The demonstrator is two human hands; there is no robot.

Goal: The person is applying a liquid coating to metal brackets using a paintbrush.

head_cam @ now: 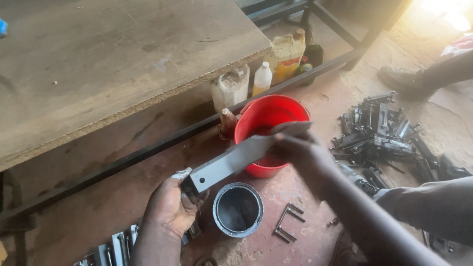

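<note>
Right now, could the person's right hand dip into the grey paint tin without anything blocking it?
Probably yes: the right hand hovers by the metal strip, and the grey paint tin stands open just below, uncovered.

A metalwork workshop: beside a red bucket (270,129) on the dusty floor lie piled metal parts (384,133), a paint tin (238,209), and a chipboard bench (113,59) above.

The left hand (170,207) curls shut with knuckles up, while the right hand (295,148) reaches across, fingers extended, forearm stretched diagonally.
</note>
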